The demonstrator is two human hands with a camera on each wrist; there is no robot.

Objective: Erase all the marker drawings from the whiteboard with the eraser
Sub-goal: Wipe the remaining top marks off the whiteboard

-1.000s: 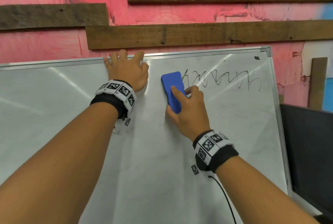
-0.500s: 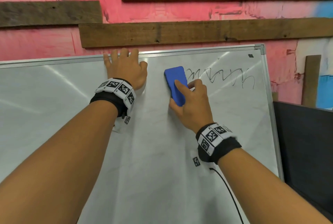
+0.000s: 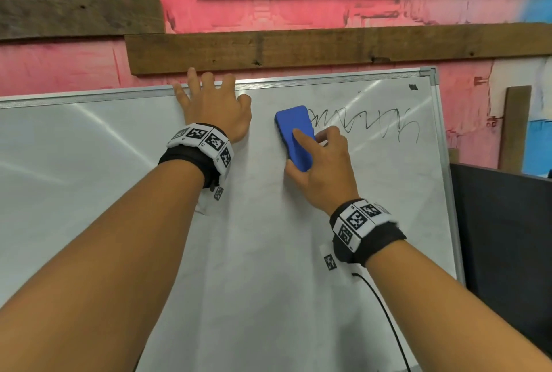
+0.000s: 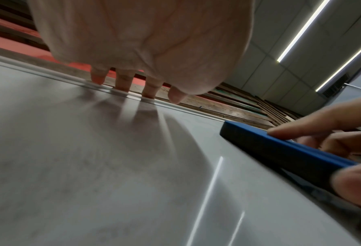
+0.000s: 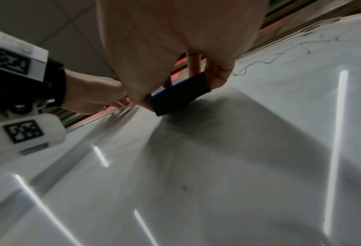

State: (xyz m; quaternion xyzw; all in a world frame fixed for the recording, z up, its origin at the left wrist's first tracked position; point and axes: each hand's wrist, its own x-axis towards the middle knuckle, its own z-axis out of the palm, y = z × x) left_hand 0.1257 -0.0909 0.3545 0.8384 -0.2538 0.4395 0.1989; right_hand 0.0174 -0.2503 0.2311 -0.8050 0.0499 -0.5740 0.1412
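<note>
A blue eraser (image 3: pixel 294 132) lies flat against the whiteboard (image 3: pixel 268 267), near its top. My right hand (image 3: pixel 319 162) grips the eraser (image 5: pixel 179 93) by its sides, index finger stretched along its back. Just right of the eraser runs a black marker scribble (image 3: pixel 367 123), also seen in the right wrist view as thin lines (image 5: pixel 280 55). My left hand (image 3: pixel 212 105) presses flat on the board, its straight fingers (image 4: pixel 122 79) reaching over the top frame. The eraser (image 4: pixel 280 146) shows at the right of the left wrist view.
The board leans on a pink wall with dark wooden planks (image 3: pixel 328 48). A small black mark (image 3: pixel 413 87) sits in the board's top right corner. A dark panel (image 3: pixel 504 237) stands right of the board. A thin black cable (image 3: pixel 385 318) hangs from my right wrist.
The eraser and my right hand have slid a little to the right along the scribble, whose left end is gone. My left hand stays at the top edge.
</note>
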